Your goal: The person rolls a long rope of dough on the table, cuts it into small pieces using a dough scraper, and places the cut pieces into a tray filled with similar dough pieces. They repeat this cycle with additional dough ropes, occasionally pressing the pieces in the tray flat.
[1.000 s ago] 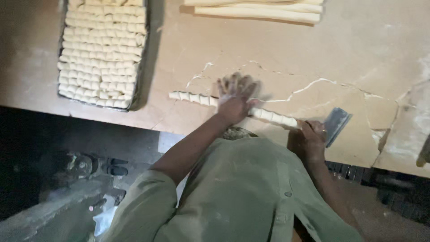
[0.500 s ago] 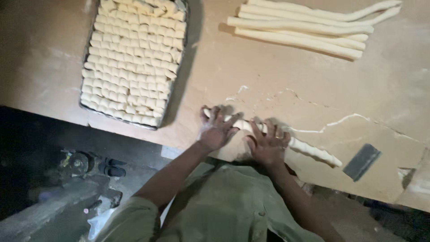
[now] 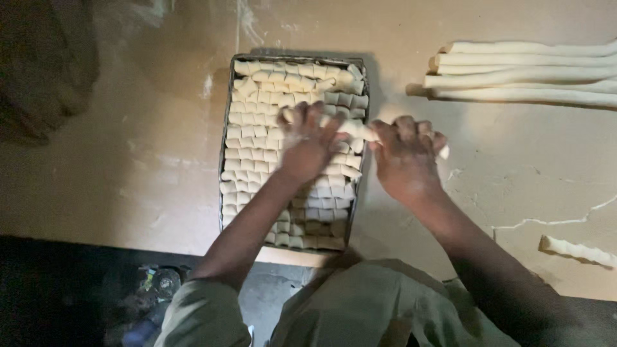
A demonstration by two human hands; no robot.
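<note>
This looks like a small bakery or snack-making workshop rather than a home kitchen. A broad, flour-dusted worktable point(image 3: 527, 186) carries a rectangular metal tray point(image 3: 229, 128) packed with tight rows of small cut dough pieces point(image 3: 257, 128), and a stack of long rolled dough ropes point(image 3: 527, 71) lies at its far right. The dim light and the dark, cluttered floor point(image 3: 77, 295) below the table edge suggest a plain production room.

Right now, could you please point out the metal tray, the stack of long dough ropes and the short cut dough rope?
metal tray point(image 3: 226, 128), head view, left rim.
long dough ropes point(image 3: 527, 72), head view, middle of stack.
cut dough rope point(image 3: 577, 250), head view, mid-length.
</note>
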